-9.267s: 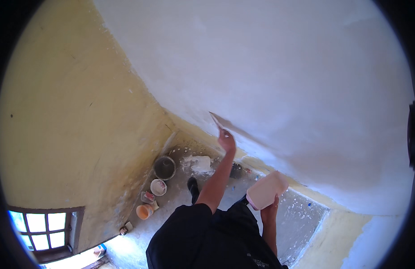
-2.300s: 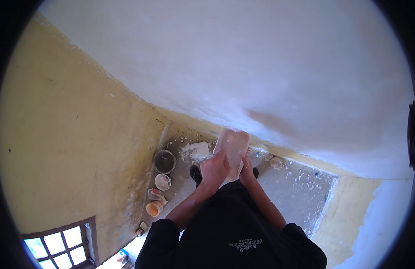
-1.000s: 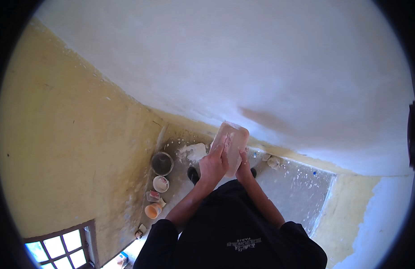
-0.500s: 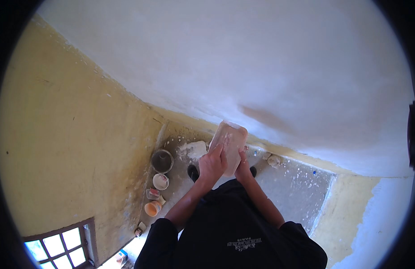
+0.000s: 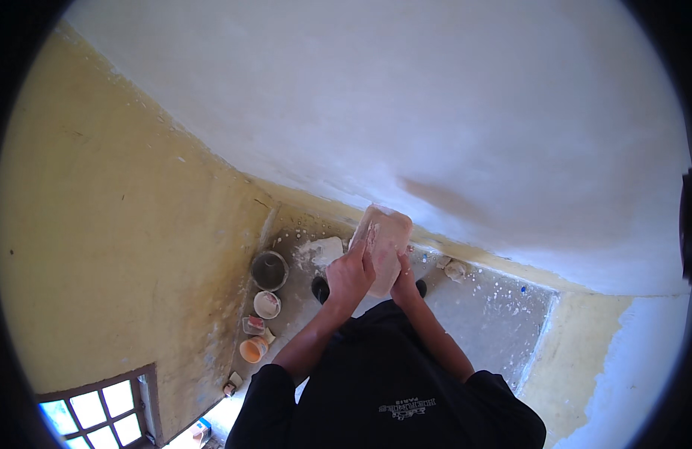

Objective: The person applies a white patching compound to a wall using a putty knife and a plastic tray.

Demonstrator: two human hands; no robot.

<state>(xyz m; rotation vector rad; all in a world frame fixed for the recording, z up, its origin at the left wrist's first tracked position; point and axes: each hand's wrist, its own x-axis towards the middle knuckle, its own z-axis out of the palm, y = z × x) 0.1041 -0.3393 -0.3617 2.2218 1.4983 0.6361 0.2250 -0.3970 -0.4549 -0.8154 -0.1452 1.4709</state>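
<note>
A pale pinkish rectangular tray-like piece [image 5: 386,243] with rounded corners and whitish smears is held out in front of me, close to the white-coated wall [image 5: 406,120]. My right hand [image 5: 406,281] grips its near right edge, thumb lying on the upper face. Over its left side, my left hand [image 5: 350,275] is closed, with the fingertips against the smeared surface. Whether a small tool sits in those left fingers is hidden. A streak of white paste [image 5: 373,233] runs just beyond them.
Along the yellow wall [image 5: 121,224] at left stand a dark bucket [image 5: 270,271], a white tub [image 5: 267,304], a small clear container [image 5: 253,325] and a tipped orange bucket [image 5: 253,349]. White material [image 5: 321,253] lies on the spattered floor [image 5: 488,322]. A window [image 5: 99,411] is at lower left.
My left hand has drawn slightly back and left over the tray-like piece, and the paste streak beside its fingers looks different. My right hand keeps its grip.
</note>
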